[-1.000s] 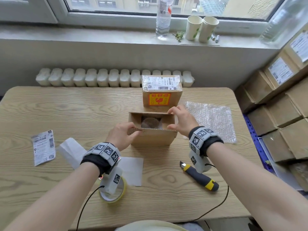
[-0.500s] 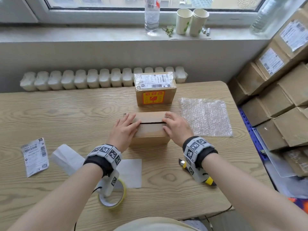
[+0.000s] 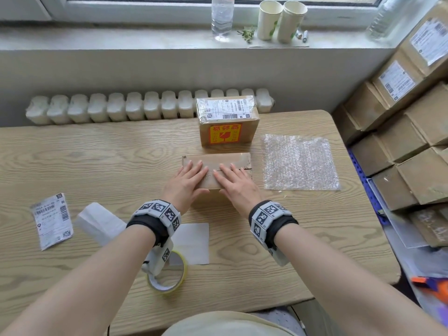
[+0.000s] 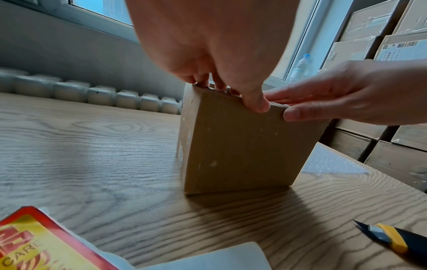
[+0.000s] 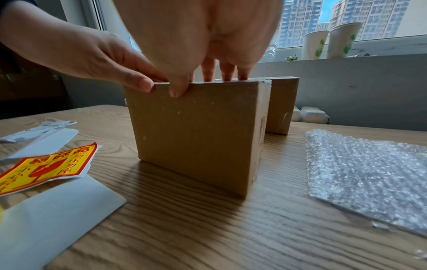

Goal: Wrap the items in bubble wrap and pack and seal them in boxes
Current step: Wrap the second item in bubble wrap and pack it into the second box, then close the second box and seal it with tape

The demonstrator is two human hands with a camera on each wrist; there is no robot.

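Observation:
A small brown cardboard box (image 3: pixel 215 163) stands mid-table with its top flaps folded down. My left hand (image 3: pixel 188 178) and right hand (image 3: pixel 234 179) lie side by side on the flaps, fingers straight, pressing them flat. In the left wrist view my left hand (image 4: pixel 219 76) has its thumb tip over the box's (image 4: pixel 242 146) front top edge. The right wrist view shows my right hand (image 5: pixel 208 71) on the box (image 5: pixel 196 131) the same way. Whatever is inside is hidden. A bubble wrap sheet (image 3: pixel 299 162) lies flat to the right.
A sealed, labelled box (image 3: pixel 228 122) stands just behind. A tape roll (image 3: pixel 167 275), white backing papers (image 3: pixel 191 241) and a shipping label (image 3: pixel 52 220) lie near left. A utility knife (image 4: pixel 390 241) lies near right. Stacked cartons (image 3: pixel 412 141) line the right side.
The box stood open with a wrapped item visible inside. My hands folded the flaps down and now lie flat on the closed top.

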